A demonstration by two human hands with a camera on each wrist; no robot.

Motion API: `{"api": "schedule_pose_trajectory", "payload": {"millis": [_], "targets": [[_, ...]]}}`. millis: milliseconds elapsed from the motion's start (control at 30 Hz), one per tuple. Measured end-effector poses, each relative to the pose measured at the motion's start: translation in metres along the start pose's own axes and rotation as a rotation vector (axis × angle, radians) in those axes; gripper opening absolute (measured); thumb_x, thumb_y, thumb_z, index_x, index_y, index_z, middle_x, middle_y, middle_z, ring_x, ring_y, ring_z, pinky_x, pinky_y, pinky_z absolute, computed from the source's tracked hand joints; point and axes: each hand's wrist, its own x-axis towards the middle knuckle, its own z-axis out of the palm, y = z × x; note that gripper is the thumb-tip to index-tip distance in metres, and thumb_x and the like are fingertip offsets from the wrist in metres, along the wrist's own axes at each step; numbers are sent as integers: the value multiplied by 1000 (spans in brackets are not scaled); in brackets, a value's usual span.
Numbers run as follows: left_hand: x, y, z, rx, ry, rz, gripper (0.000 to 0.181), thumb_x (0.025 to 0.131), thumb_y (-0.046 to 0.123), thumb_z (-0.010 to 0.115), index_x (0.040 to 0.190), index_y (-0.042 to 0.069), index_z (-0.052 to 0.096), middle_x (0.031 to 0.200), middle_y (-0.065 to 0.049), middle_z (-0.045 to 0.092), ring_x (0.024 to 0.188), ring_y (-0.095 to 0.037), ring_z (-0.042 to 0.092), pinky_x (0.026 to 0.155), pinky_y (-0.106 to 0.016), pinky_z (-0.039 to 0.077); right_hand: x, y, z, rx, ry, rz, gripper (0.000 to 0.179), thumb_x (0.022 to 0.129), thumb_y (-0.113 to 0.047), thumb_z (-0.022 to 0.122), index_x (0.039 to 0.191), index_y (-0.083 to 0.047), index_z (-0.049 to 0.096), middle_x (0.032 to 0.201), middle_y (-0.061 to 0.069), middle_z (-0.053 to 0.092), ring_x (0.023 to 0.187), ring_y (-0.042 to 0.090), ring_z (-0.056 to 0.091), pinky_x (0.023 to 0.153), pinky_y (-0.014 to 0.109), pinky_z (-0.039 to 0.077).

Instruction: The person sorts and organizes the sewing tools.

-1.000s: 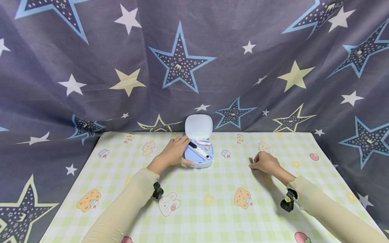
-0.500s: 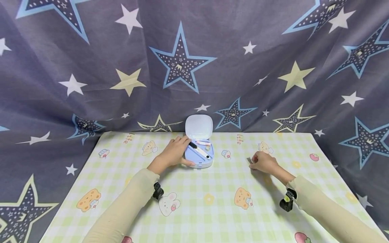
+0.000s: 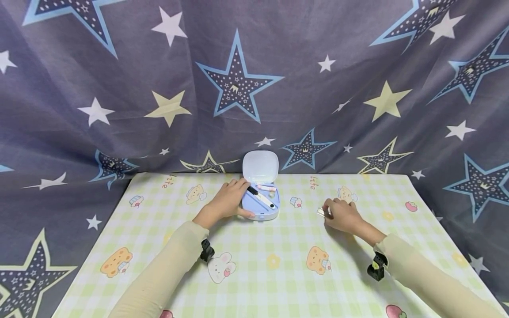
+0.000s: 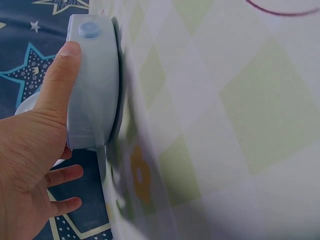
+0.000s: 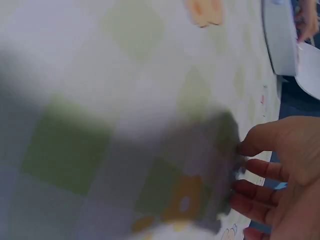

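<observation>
A light blue case (image 3: 260, 217) with its lid (image 3: 260, 165) raised stands near the table's far edge. My left hand (image 3: 228, 201) grips its left side, thumb along the front wall, as the left wrist view also shows. Inside lie a slim white tool with a black end (image 3: 262, 198), a small pink-and-white item (image 3: 266, 187) and a small pale round piece (image 3: 272, 194). To the right of the case, my right hand (image 3: 343, 215) pinches a small shiny silver metal piece (image 3: 320, 212) close over the tablecloth. The fingers hide part of it, and I cannot tell its kind.
A green-checked cloth with cartoon prints (image 3: 274, 282) covers the table. Behind it hangs a dark star-patterned curtain (image 3: 302, 97). Black camera mounts (image 3: 207, 250) sit on both wrists.
My right hand has shifted slightly left and turned, and the metal piece in its fingers has tilted from dark grey to a bright side. The left hand and the case have stayed put.
</observation>
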Motion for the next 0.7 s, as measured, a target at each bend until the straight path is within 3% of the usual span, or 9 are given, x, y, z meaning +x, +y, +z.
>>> {"api": "schedule_pose_trajectory", "payload": {"millis": [167, 367, 533, 700], "targets": [[1, 0, 0, -1, 1, 0, 113, 71, 71, 79, 152, 1, 42, 153, -15, 45, 136, -38, 46, 109, -58, 44, -1, 0, 7, -187, 119, -102, 17, 81, -14, 71, 97, -12, 66, 81, 2, 57, 72, 21, 49, 74, 44, 35], [2, 0, 1, 4, 1, -2, 113, 71, 71, 79, 152, 2, 42, 152, -14, 46, 136, -38, 47, 109, -58, 44, 0, 5, 6, -356, 176, -225, 16, 82, -18, 69, 81, -12, 54, 77, 4, 49, 74, 25, 43, 76, 46, 34], [2, 0, 2, 6, 2, -3, 113, 71, 71, 79, 152, 2, 43, 151, -14, 46, 135, -38, 47, 108, -58, 44, 3, 12, 5, -420, 198, -319, 20, 84, -20, 70, 79, -12, 52, 78, 5, 49, 74, 24, 42, 75, 44, 33], [1, 0, 2, 1, 3, -3, 113, 71, 70, 80, 152, 1, 43, 152, -14, 46, 135, -38, 47, 108, -57, 44, 5, 14, 6, -404, 190, -340, 22, 84, -20, 69, 78, -13, 49, 77, 3, 47, 73, 22, 39, 74, 42, 30]]}}
